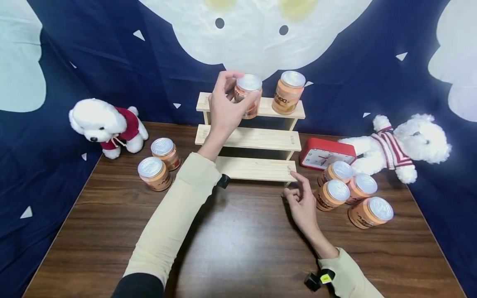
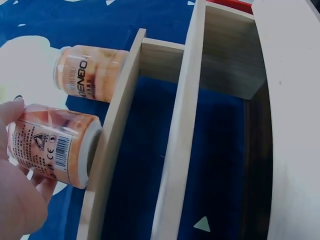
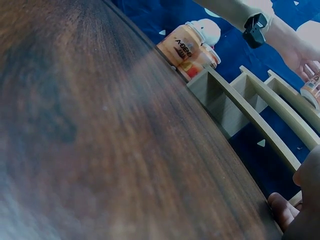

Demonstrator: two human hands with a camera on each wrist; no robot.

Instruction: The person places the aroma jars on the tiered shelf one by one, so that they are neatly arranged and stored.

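Observation:
My left hand (image 1: pixel 228 109) grips an orange-labelled can (image 1: pixel 249 85) with a silvery top, at the upper step of a three-step wooden stand (image 1: pixel 257 169). In the left wrist view, the can's base (image 2: pixel 90 152) is right by that step's board; I cannot tell whether it bears on it. A second orange can (image 1: pixel 286 99) stands upright at the step's right end. My right hand (image 1: pixel 303 205) holds the lowest step's front right corner, index finger over the board and the other fingers bent. The right wrist view shows only part of this hand (image 3: pixel 312 195) there.
Two orange cans (image 1: pixel 157 179) stand left of the stand, near a white plush dog (image 1: pixel 98 120) in red. To the right are several more cans (image 1: pixel 331 198), a red clock (image 1: pixel 324 152) and a striped-shirt plush toy (image 1: pixel 391 145). A dark blue patterned cloth (image 1: pixel 141 78) hangs behind the wooden table (image 1: pixel 238 248).

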